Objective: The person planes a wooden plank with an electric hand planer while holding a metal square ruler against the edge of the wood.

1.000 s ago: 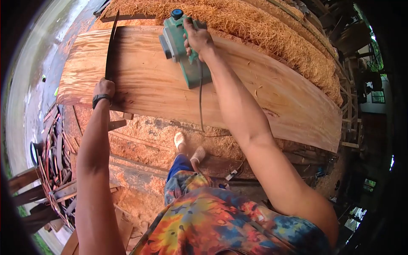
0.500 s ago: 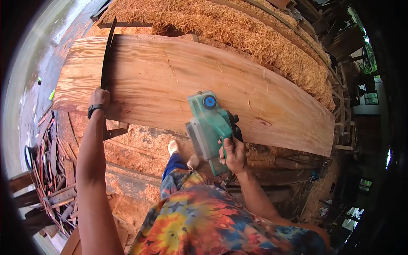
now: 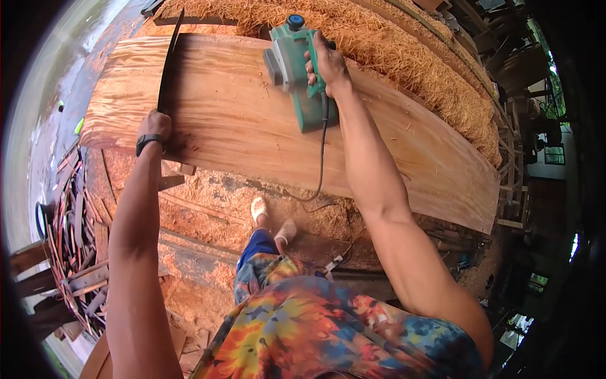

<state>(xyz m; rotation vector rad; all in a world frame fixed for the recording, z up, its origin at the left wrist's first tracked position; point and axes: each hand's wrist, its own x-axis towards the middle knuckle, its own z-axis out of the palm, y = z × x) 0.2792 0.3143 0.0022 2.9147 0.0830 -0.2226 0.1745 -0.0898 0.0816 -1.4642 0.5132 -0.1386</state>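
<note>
My right hand (image 3: 329, 66) is wrapped round the rear handle of a green electric planer (image 3: 303, 82), which has a blue-capped front knob. The planer is over the far edge of a broad, curved wooden slab (image 3: 252, 120); whether its sole touches the wood is hidden. Its black cord (image 3: 322, 148) hangs toward me across the slab. At the slab's left part, my left hand (image 3: 155, 124) is closed on a long, dark straightedge (image 3: 170, 60). The straightedge stands on its thin edge across the grain and casts a dark shadow to its right.
Wood shavings (image 3: 404, 63) are heaped beyond the slab. Scrap sticks (image 3: 79, 234) pile up at the lower left. My feet (image 3: 259, 208) stand on shaving-covered boards below the near edge. A wooden rack (image 3: 510, 164) stands at the right.
My right hand has carried the planer from the slab's near edge across to the far edge, and the cord now shows. My left hand and the straightedge have shifted slightly up and right in view.
</note>
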